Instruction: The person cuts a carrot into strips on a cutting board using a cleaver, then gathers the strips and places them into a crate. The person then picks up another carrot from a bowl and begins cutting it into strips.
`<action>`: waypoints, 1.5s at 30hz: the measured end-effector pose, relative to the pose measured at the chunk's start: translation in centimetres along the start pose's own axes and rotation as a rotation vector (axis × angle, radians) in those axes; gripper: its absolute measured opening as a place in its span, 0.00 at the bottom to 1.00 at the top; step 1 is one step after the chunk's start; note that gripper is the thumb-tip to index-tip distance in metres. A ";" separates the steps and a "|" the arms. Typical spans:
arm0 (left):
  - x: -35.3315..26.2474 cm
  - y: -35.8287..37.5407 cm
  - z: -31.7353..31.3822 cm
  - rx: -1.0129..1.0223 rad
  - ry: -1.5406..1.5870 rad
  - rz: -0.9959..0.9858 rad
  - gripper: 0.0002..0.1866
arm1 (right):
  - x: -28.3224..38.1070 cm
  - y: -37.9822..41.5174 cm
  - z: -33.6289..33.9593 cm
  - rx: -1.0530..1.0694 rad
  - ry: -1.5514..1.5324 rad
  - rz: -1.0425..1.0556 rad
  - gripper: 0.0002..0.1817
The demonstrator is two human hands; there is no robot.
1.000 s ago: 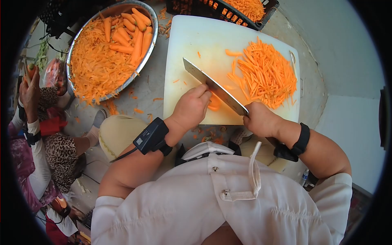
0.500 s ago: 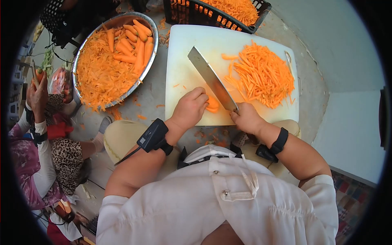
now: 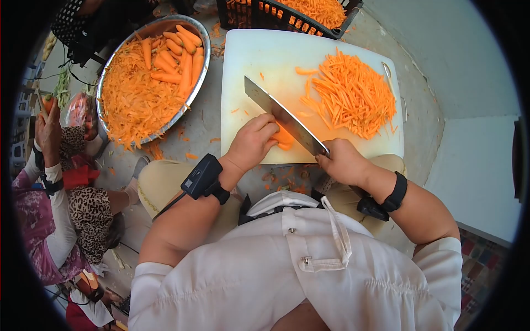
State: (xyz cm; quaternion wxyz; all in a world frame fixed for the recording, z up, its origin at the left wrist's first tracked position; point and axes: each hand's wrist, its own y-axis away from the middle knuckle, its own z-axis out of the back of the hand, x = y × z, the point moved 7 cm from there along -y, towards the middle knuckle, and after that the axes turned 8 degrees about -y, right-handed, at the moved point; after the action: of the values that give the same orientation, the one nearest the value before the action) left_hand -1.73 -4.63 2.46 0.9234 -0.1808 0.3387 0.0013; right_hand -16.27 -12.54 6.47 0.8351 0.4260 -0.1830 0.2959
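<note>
The step in hand looks to be slicing carrot, with the work in mid-stroke or between two strokes; whether the edge of the knife meets the board cannot be told. The carrot lies at seven o'clock on the board, a low orange piece partly hidden by hand and blade. The left hand, at eight o'clock, has its fingers curled and bunched, clamping the carrot down; from those fingertips the carrot shows at about four o'clock, touching them, with the blade just beyond. The right hand, at five o'clock, is closed round the handle, and the blade slants away from it toward half past ten. From the right fingers the carrot lies at about ten o'clock, near but apart. A further cut would call for the left fingertips to draw back a little and stay tucked behind the blade, while the right hand keeps the knife upright. Cut strips are heaped at three o'clock on the board. Off it, the bowl stands at nine o'clock and the crate at twelve.
</note>
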 end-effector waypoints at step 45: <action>-0.1 1.0 0.0 -0.144 -0.078 -0.089 0.13 | 0.7 0.2 -0.3 -0.046 0.124 0.028 0.12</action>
State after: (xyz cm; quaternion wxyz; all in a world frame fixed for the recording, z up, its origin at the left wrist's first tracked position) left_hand -1.93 -3.71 2.18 0.9195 -0.2614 0.2933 -0.0084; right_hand -15.89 -11.91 6.81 0.8503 0.3850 -0.1437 0.3289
